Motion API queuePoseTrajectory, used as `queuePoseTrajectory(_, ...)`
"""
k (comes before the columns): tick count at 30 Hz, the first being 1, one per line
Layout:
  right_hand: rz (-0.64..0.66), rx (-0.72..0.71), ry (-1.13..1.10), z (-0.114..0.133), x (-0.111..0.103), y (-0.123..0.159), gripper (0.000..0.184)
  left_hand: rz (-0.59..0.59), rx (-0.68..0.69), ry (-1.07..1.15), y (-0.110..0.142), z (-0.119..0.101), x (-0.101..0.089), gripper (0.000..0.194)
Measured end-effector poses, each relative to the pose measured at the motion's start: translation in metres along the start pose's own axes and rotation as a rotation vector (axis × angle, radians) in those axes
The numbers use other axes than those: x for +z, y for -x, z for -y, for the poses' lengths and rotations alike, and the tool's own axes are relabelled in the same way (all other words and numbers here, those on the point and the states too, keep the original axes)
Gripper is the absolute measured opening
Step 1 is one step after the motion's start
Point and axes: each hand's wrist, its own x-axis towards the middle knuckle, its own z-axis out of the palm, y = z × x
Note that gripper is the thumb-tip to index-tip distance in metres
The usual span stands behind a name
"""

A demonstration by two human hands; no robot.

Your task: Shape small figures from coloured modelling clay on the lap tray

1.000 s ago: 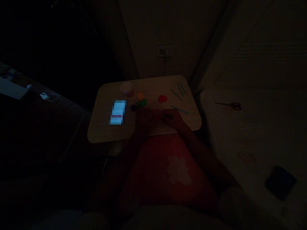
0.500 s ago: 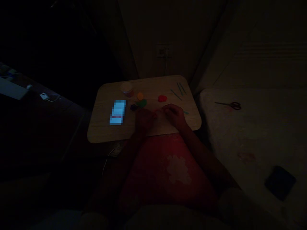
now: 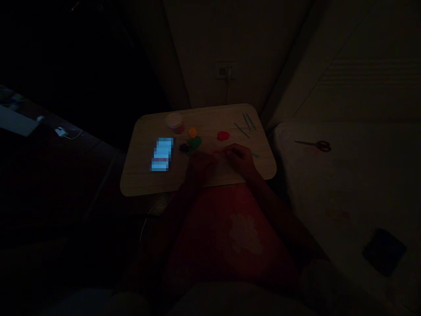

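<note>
A thin red piece [image 3: 218, 152] is held up over the near part of the desk [image 3: 141, 177], in the small gap between the two hands. One end of it is pinched by the fingertips of the right hand [image 3: 240, 157]. The other end is met by the left hand [image 3: 201, 166], but it is too dark there for the grip to be told. The hands are kept near each other and are not pressed together.

A fat red lump [image 3: 223, 135] can be seen just past the gap. By the left hand, a green lump [image 3: 195, 141] and a dark lump [image 3: 183, 148] are found side by side, with an orange lump [image 3: 192, 132] behind them. A tub [image 3: 174, 120] is placed at the back, and a bright screen [image 3: 162, 154] is seen on the left. Some thin blue-green sticks [image 3: 247, 123] are laid at the far right corner. Another stick [image 3: 255, 155] is partly hidden by the right hand. Off to the right, away from the desk, scissors [image 3: 320, 145] are seen on a pale surface [image 3: 302, 184].
</note>
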Motion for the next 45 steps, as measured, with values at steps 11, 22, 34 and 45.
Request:
queuePoseTrajectory(11, 0.012, -0.005, 0.01, -0.004, -0.001, 0.0, 0.016, -0.018, -0.039, 0.053, 0.001, -0.003, -0.001, 0.022)
queuePoseTrajectory(22, 0.023, 0.006, 0.002, -0.005, -0.001, 0.0, 0.019, -0.009, -0.042, 0.075, -0.001, -0.008, -0.005, 0.03)
queuePoseTrajectory(34, 0.038, 0.047, 0.027, -0.006, -0.001, -0.001, 0.024, -0.039, -0.069, 0.096, -0.003, -0.01, -0.006, 0.031)
queuePoseTrajectory(45, 0.052, 0.023, 0.024, -0.008, -0.002, -0.001, 0.021, -0.075, -0.13, 0.143, -0.001, -0.01, -0.005, 0.027)
